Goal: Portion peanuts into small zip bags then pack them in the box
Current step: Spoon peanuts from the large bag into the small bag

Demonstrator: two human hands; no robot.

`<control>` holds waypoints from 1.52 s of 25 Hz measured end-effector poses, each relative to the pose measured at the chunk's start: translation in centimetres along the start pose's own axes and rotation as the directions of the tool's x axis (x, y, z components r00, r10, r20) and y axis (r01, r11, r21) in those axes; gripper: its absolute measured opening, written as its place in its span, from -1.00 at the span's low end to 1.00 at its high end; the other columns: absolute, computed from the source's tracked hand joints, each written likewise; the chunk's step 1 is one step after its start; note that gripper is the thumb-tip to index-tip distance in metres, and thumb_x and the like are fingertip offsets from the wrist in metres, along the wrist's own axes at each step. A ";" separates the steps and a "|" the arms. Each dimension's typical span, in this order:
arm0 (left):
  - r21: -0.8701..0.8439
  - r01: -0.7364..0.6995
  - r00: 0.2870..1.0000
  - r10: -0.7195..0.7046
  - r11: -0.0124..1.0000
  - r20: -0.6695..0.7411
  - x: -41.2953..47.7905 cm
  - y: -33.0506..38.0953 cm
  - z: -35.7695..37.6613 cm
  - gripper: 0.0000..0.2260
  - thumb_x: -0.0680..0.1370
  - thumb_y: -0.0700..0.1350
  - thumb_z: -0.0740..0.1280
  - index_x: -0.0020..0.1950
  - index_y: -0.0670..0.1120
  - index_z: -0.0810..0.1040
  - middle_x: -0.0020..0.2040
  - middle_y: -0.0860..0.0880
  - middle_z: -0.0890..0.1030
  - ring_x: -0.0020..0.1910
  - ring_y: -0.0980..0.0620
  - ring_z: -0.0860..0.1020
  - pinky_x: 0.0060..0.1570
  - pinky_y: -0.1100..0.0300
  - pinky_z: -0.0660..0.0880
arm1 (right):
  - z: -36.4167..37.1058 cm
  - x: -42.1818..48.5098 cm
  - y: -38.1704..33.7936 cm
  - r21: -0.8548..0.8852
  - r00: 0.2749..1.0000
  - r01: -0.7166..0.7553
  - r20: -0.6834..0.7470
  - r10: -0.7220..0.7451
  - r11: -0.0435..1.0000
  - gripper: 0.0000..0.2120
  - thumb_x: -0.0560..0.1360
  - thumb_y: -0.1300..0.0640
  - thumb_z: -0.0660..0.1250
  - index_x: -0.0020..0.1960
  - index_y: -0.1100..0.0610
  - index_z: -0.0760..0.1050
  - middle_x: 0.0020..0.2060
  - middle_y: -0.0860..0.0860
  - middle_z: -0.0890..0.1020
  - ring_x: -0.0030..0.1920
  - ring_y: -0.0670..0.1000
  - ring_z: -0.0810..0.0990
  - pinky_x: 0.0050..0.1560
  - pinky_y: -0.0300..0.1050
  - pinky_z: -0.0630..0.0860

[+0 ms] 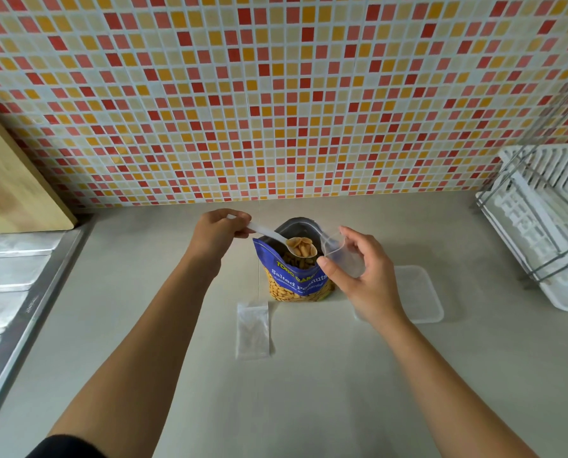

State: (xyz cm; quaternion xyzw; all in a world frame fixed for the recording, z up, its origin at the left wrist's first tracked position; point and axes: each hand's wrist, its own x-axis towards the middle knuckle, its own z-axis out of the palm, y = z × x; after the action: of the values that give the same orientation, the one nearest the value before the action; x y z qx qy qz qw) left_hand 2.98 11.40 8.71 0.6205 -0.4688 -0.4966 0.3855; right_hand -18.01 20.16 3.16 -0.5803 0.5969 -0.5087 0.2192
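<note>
At your far left the steel drainboard (pixel 11 276) runs along the counter edge, with a wooden board (pixel 15 180) leaning on the tiled wall behind it. Your left hand (pixel 218 231) pinches the end of the white spoon (pixel 269 233) between thumb and curled fingers. The flat stack of spare zip bags (pixel 252 330) lies on the counter nearer you, untouched. The spoon's long axis slants from that hand down and to the right. Its bowl, heaped with peanuts (pixel 301 246), hangs over the open mouth of the blue peanut pouch (pixel 295 279), which stands upright between your hands. Just beside the bowl, on its right, is the small zip bag (pixel 340 256), gripped by your right hand (pixel 361 276) with thumb on the near face and fingers behind. Its mouth seems turned up and left toward the spoon, though the clear film makes the opening hard to read. So the load is a short tip rightward from the bag, and spills would likely fall back into the pouch. Past your right hand the clear box (pixel 421 292) sits on the counter, partly hidden by your wrist, and the white dish rack (pixel 546 226) stands farthest right.
</note>
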 end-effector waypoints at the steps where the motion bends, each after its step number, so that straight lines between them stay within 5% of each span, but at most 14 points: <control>1: -0.003 0.000 1.000 0.000 1.000 0.002 -0.1 0.0 -0.3 -0.87 0.57 -0.23 0.22 -0.01 -0.24 0.54 -0.21 -0.10 0.58 -0.24 0.08 0.51 -0.54 0.54 0.35 | 0.1 0.1 0.0 -0.023 1.000 0.013 0.002 -0.013 1.000 -0.46 0.32 -0.11 0.44 0.24 0.08 0.47 -0.06 -0.20 0.51 0.00 -0.25 0.49 0.04 -0.43 0.40; 8: -0.105 0.057 0.998 -0.061 0.993 -0.033 0.3 1.0 -2.4 -0.91 0.55 -0.19 0.26 -0.01 -0.16 0.54 -0.22 -0.02 0.59 -0.19 0.09 0.56 -0.21 0.21 0.30 | 0.3 0.6 -0.3 -0.179 0.998 0.059 0.038 -0.053 0.982 -0.51 0.29 -0.11 0.45 0.15 0.05 0.51 -0.07 -0.08 0.53 -0.11 -0.20 0.45 -0.09 -0.41 0.40; 14: -0.081 0.007 1.000 -0.008 0.997 -0.008 0.2 3.8 -2.4 -0.90 0.54 -0.19 0.30 -0.17 -0.08 0.54 -0.25 -0.03 0.59 -0.21 0.09 0.56 -0.25 0.22 0.30 | 1.5 1.3 -1.4 -0.201 0.998 0.061 0.035 -0.055 0.978 -0.49 0.28 -0.14 0.47 0.15 0.06 0.52 -0.09 -0.15 0.50 -0.09 -0.18 0.46 -0.09 -0.43 0.38; 19: 0.137 -0.207 0.977 0.198 0.969 0.075 -0.9 6.7 -0.9 -0.92 0.54 -0.21 0.29 -0.09 -0.17 0.57 -0.22 -0.06 0.60 -0.22 0.04 0.56 -0.36 0.44 0.48 | 2.0 1.5 -2.2 -0.153 0.998 0.055 0.037 -0.050 0.987 -0.52 0.29 -0.07 0.51 0.14 0.05 0.52 -0.06 -0.17 0.51 -0.03 -0.14 0.50 -0.05 -0.34 0.42; 21: 0.292 -0.396 0.918 0.366 0.871 0.152 -2.3 8.2 -0.2 -0.92 0.53 -0.19 0.31 -0.08 -0.15 0.59 -0.21 -0.03 0.62 -0.20 0.03 0.58 -0.18 0.31 0.51 | 2.2 1.4 -2.5 -0.116 0.999 0.034 0.029 -0.030 0.993 -0.52 0.29 -0.11 0.49 0.14 0.03 0.51 -0.07 -0.19 0.51 -0.05 -0.16 0.50 -0.06 -0.46 0.36; 23: 0.499 -0.627 0.771 0.568 0.598 0.288 -4.0 9.7 0.5 -0.90 0.53 -0.15 0.32 -0.08 -0.12 0.62 -0.21 0.00 0.64 -0.22 0.07 0.58 -0.19 0.33 0.45 | 2.3 1.5 -2.9 -0.064 1.000 -0.005 0.013 0.005 0.998 -0.52 0.29 -0.13 0.45 0.15 0.02 0.50 -0.08 -0.21 0.51 -0.07 -0.21 0.49 -0.07 -0.52 0.34; 25: 0.572 -0.730 0.633 0.686 0.374 0.359 -5.6 11.2 0.6 -0.89 0.53 -0.13 0.31 -0.07 -0.10 0.62 -0.23 0.01 0.64 -0.26 0.11 0.57 -0.24 0.39 0.42 | 2.1 1.6 -3.3 -0.036 1.000 -0.023 0.009 0.024 0.999 -0.55 0.33 -0.10 0.47 0.15 0.01 0.49 -0.12 -0.27 0.49 -0.08 -0.27 0.49 -0.10 -0.54 0.35; 26: 0.578 -0.734 0.613 0.714 0.356 0.338 -5.9 11.8 0.3 -0.89 0.54 -0.12 0.31 -0.07 -0.09 0.62 -0.24 0.03 0.62 -0.28 0.16 0.55 -0.28 0.46 0.40 | 2.1 1.7 -3.3 -0.023 0.999 -0.031 0.013 0.031 0.999 -0.58 0.35 -0.07 0.47 0.15 0.01 0.49 -0.13 -0.30 0.48 -0.08 -0.31 0.49 -0.13 -0.54 0.36; 30: 0.420 -0.608 0.752 0.658 0.674 0.034 -4.0 11.5 -1.6 -0.91 0.54 -0.16 0.30 -0.08 -0.11 0.60 -0.28 0.06 0.57 -0.41 0.30 0.50 -0.44 0.50 0.38 | 1.6 1.0 -2.6 0.170 0.992 -0.111 -0.036 0.119 0.979 -0.50 0.31 -0.12 0.48 0.18 0.01 0.49 -0.06 -0.16 0.58 -0.06 -0.20 0.56 -0.07 -0.37 0.49; 32: 0.427 -0.503 0.840 0.541 0.751 0.037 -2.6 8.8 -1.0 -0.89 0.53 -0.17 0.29 -0.06 -0.13 0.61 -0.25 0.00 0.61 -0.35 0.21 0.54 -0.36 0.40 0.42 | 1.3 0.2 -1.8 0.285 0.982 -0.175 -0.021 0.189 0.942 -0.49 0.26 -0.21 0.44 0.16 -0.10 0.47 0.00 -0.10 0.62 0.00 -0.14 0.59 -0.05 -0.30 0.52; 35: 0.673 -0.489 0.849 0.480 0.554 0.221 -1.1 3.4 1.9 -0.85 0.55 -0.08 0.26 -0.01 -0.04 0.62 -0.13 -0.02 0.67 -0.03 -0.03 0.58 -0.02 0.13 0.45 | 0.8 -0.5 -1.1 0.365 0.970 -0.242 0.056 0.238 0.899 -0.54 0.26 -0.21 0.42 0.13 -0.17 0.46 0.01 -0.15 0.64 0.06 -0.17 0.59 -0.06 -0.36 0.49; 38: 0.838 -0.419 0.864 0.436 0.349 0.251 -0.6 0.3 4.3 -0.77 0.58 0.02 0.17 0.11 0.05 0.58 0.01 -0.01 0.62 0.20 0.01 0.42 0.10 0.03 0.24 | 0.9 -0.5 -0.9 0.364 0.966 -0.257 0.079 0.246 0.895 -0.62 0.32 -0.10 0.43 0.11 -0.16 0.46 -0.02 -0.29 0.62 0.07 -0.24 0.56 -0.07 -0.42 0.46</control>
State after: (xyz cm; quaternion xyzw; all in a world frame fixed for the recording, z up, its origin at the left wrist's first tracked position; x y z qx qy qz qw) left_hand -1.37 11.86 8.24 0.5874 -0.7954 -0.0643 0.1348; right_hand -16.73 20.44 3.39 -0.4543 0.5565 -0.5705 0.3981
